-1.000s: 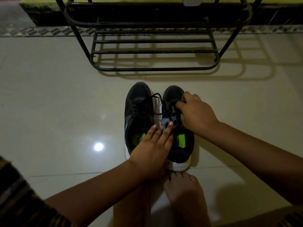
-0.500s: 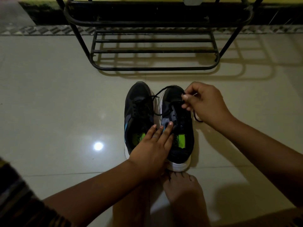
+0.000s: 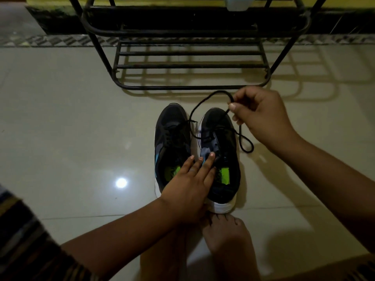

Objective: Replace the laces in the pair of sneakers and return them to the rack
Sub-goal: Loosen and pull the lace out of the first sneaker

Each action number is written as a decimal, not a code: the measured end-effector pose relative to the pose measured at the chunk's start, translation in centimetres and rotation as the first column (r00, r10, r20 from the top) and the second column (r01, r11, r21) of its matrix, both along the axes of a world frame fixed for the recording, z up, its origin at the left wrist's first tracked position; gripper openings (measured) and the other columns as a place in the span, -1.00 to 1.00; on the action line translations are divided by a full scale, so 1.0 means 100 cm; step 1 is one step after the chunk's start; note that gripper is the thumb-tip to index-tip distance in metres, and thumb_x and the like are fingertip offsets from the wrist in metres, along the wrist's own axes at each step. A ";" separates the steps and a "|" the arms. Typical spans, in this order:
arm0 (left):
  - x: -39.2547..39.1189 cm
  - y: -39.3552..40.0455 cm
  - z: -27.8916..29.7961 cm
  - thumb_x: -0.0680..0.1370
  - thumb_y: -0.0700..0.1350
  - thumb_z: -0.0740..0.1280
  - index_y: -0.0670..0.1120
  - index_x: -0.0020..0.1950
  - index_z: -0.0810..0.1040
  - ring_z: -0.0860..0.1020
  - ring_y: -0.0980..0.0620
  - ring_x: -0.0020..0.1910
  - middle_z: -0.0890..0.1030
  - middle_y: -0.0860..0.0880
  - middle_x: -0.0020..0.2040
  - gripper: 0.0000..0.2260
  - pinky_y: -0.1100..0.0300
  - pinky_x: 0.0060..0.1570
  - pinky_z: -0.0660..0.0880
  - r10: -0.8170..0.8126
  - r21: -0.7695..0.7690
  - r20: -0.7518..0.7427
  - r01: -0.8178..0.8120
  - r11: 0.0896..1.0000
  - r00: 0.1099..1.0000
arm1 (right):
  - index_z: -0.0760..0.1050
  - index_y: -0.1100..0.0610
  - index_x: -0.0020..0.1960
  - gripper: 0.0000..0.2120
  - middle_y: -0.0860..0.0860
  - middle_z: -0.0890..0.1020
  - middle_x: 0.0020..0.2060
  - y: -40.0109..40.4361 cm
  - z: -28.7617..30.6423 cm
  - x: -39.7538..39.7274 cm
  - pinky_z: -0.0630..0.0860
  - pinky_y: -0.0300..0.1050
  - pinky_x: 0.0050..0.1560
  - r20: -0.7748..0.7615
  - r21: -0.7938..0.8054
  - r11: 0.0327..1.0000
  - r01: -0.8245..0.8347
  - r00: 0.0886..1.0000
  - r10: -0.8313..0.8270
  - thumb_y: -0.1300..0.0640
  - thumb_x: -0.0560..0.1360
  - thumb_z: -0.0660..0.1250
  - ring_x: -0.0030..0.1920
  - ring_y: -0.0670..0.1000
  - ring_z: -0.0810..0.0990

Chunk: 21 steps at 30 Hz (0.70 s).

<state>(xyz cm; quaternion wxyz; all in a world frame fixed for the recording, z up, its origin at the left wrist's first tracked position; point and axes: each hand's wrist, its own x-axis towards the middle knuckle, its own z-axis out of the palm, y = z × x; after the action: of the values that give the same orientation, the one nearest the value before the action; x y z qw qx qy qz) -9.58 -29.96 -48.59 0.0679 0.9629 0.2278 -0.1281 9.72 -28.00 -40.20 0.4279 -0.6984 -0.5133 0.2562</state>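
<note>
My right hand (image 3: pixel 261 116) pinches the black lace (image 3: pixel 205 102), lifted in a loop above the right sneaker (image 3: pixel 221 151). My left hand (image 3: pixel 188 187) lies open and flat across both sneakers, fingers spread, beside the left sneaker (image 3: pixel 170 136). The rack (image 3: pixel 190 65) stands on the floor (image 3: pixel 71 128) just beyond my hands.

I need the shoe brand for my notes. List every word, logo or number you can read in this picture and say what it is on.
None can be read.
Left sneaker, green patch on the insole: a dark mark, too blurred to read.
Right sneaker, green patch on the insole: too dim to read.
Rack, white object at the top: no text shows.
</note>
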 end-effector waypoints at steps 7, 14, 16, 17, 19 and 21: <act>0.000 0.000 0.000 0.55 0.23 0.12 -0.17 0.53 -0.20 -0.15 -0.18 0.52 -0.33 -0.23 0.50 -0.21 -0.02 0.39 -0.35 -0.013 0.030 -0.009 0.013 0.999 1.000 | 0.54 0.10 0.08 -0.80 0.00 0.56 -0.10 -0.007 -0.034 0.004 0.48 -0.24 -0.13 0.086 -0.296 0.955 -0.033 0.994 0.061 0.22 0.46 0.39 -0.22 -0.10 0.51; -0.001 -0.002 0.002 0.62 0.10 0.02 -0.26 0.49 -0.25 -0.14 -0.24 0.51 -0.42 -0.29 0.38 -0.33 -0.06 0.39 -0.34 -0.008 0.063 -0.012 0.009 0.998 1.000 | 0.23 0.04 0.46 -0.43 0.13 0.34 0.21 -0.016 -0.058 -0.002 0.45 -0.09 0.06 0.428 -0.541 0.832 -0.125 0.810 0.400 0.24 0.49 0.26 0.13 0.13 0.46; -0.001 -0.002 -0.003 0.60 0.03 0.02 -0.29 0.49 -0.07 0.10 -0.27 0.49 -0.21 -0.35 0.43 -0.41 -0.09 0.40 -0.16 -0.028 0.112 0.028 0.025 0.993 0.999 | 0.21 0.05 0.47 -0.42 0.13 0.31 0.23 -0.017 -0.061 -0.002 0.47 -0.08 0.04 0.438 -0.555 0.822 -0.129 0.795 0.420 0.25 0.49 0.24 0.12 0.14 0.46; -0.001 -0.002 -0.004 0.57 0.03 0.04 -0.30 0.47 0.05 0.24 -0.26 0.44 -0.07 -0.37 0.43 -0.42 -0.10 0.40 -0.03 -0.025 0.126 0.032 0.021 0.992 0.999 | 0.23 0.06 0.46 -0.44 0.14 0.31 0.23 -0.017 -0.062 -0.002 0.49 -0.07 0.04 0.446 -0.551 0.824 -0.134 0.787 0.426 0.25 0.49 0.24 0.11 0.15 0.47; 0.000 -0.001 -0.004 0.54 0.05 0.12 -0.29 0.42 0.08 0.35 -0.25 0.38 0.04 -0.37 0.42 -0.41 -0.10 0.37 0.06 0.000 0.132 0.056 -0.007 0.991 0.998 | 0.31 0.09 0.41 -0.50 0.15 0.32 0.21 -0.018 -0.064 -0.002 0.50 -0.03 0.03 0.456 -0.538 0.831 -0.141 0.780 0.428 0.27 0.48 0.24 0.08 0.16 0.47; -0.001 -0.001 -0.004 0.56 0.05 0.15 -0.29 0.43 -0.03 0.25 -0.27 0.43 -0.06 -0.38 0.43 -0.37 -0.11 0.38 -0.04 -0.025 0.141 0.043 0.019 0.990 0.999 | 0.35 0.10 0.36 -0.53 0.15 0.33 0.18 -0.018 -0.064 -0.003 0.50 -0.02 0.02 0.453 -0.530 0.838 -0.134 0.790 0.413 0.27 0.46 0.25 0.05 0.16 0.48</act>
<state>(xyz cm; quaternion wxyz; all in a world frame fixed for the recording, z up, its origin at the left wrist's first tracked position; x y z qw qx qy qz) -9.69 -30.07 -48.96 0.0035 0.9704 0.2240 -0.0907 9.44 -29.76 -46.58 0.0362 -0.7393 -0.6347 0.2222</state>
